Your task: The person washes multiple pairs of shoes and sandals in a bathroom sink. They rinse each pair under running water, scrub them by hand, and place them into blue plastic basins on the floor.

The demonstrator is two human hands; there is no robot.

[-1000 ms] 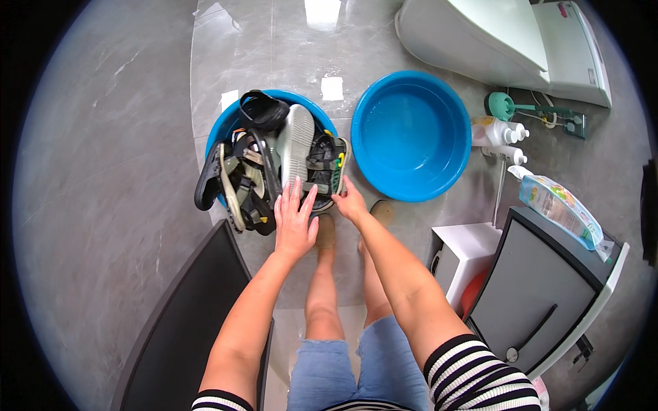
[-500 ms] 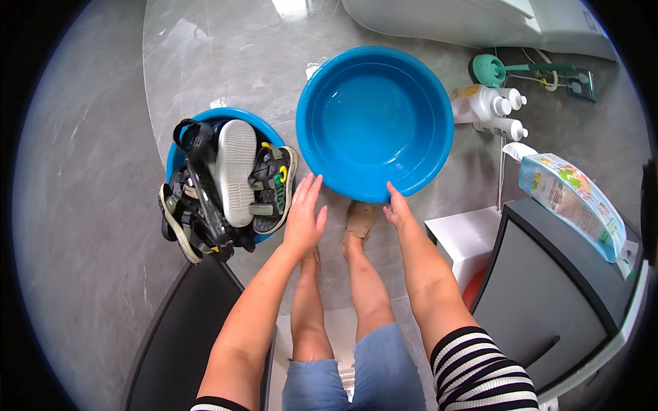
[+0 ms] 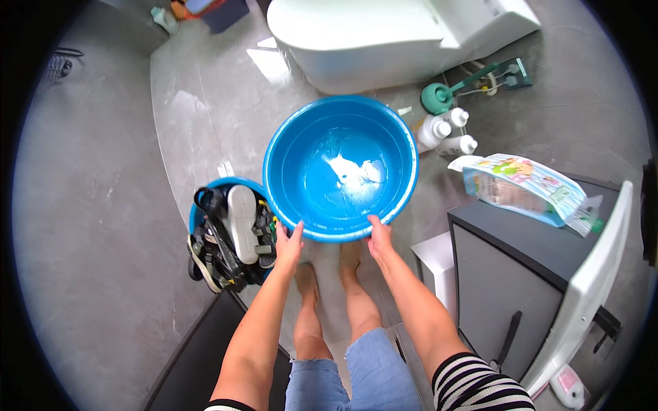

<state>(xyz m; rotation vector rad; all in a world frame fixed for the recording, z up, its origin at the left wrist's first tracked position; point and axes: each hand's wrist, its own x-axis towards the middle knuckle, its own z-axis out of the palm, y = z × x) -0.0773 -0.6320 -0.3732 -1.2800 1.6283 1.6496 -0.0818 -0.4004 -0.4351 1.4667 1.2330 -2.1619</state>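
Observation:
My left hand (image 3: 290, 245) grips the near left rim of a large round blue basin (image 3: 290, 161), thumb over the edge. At the near right rim, my right hand (image 3: 380, 238) holds the same basin, its fingers hidden under the edge. A bright reflection shines off the wet-looking bottom, and no objects lie inside. Just left of my left hand, a smaller blue tub (image 3: 194, 218) is heaped with dark strappy sandals (image 3: 218, 236). One shoe (image 3: 242, 222) among them shows its pale sole upward.
A white toilet (image 3: 363, 48) stands beyond the basin. To its right are a green toilet brush (image 3: 437, 98) and several white bottles (image 3: 433, 131). A grey cabinet (image 3: 507, 274) at right carries a tissue pack (image 3: 517, 185). A dark panel (image 3: 205, 356) rises at lower left.
My left hand has moved from beside the basin onto its rim. The basin now looks raised and nearer, overlapping the tub's edge. The view has shifted, showing more of the toilet.

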